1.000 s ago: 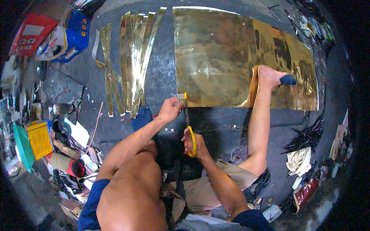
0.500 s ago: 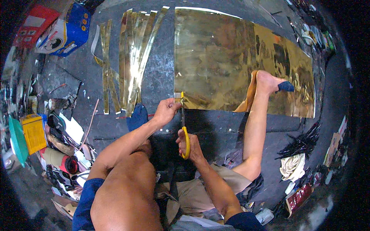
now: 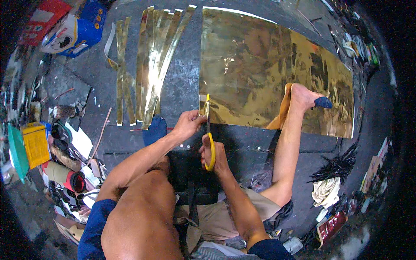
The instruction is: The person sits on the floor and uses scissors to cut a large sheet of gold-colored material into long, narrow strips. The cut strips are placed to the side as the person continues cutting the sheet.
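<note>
Gold foil sheet (image 3: 268,73) on the dark floor (image 3: 182,86)
Our right hand (image 3: 214,151) grips yellow scissors (image 3: 209,134); left hand (image 3: 187,125) pinches the sheet's near edge

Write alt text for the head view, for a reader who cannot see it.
A person sitting on a dark floor cuts a large gold sheet with yellow-handled scissors in the right hand, while the left hand holds the sheet's near edge. Their right foot rests on the sheet, and cut gold strips lie to the left.

One head-worn fisheye looks steeply down, close above the dark floor (image 3: 186,86).
</note>
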Available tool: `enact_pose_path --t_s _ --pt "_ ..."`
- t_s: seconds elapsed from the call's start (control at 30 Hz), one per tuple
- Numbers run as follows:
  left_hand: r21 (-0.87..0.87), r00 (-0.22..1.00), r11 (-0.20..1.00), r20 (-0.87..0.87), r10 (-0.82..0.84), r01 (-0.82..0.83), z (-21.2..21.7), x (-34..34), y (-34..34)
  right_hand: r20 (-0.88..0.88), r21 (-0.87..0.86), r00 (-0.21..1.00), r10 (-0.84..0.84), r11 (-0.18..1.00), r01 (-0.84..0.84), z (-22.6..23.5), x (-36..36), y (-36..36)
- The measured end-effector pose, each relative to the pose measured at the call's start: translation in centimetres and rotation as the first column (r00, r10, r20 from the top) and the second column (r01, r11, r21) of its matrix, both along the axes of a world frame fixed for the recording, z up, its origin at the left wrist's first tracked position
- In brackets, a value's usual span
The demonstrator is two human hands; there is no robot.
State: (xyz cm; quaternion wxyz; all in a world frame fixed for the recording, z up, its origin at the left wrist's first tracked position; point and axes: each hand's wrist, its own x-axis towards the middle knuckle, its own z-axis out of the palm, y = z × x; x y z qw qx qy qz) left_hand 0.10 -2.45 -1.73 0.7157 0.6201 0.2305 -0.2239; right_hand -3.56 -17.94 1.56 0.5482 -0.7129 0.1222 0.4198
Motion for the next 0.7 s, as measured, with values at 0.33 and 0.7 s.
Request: enact_pose_path --t_s 0.33,0.7 --pt "-0.029 1.0 0.999 0.02 -0.012 0.012 2.2 0.4 0.3 0.164 0.067 0.985 0.047 0.996 -0.059 -5.8 5.2 0.9" --pt "-0.047 0.996 0.998 0.072 -0.044 0.048 4.2 0.2 1.0 0.52 -0.214 0.801 0.296 0.953 -0.214 -4.9 14.0 4.6"
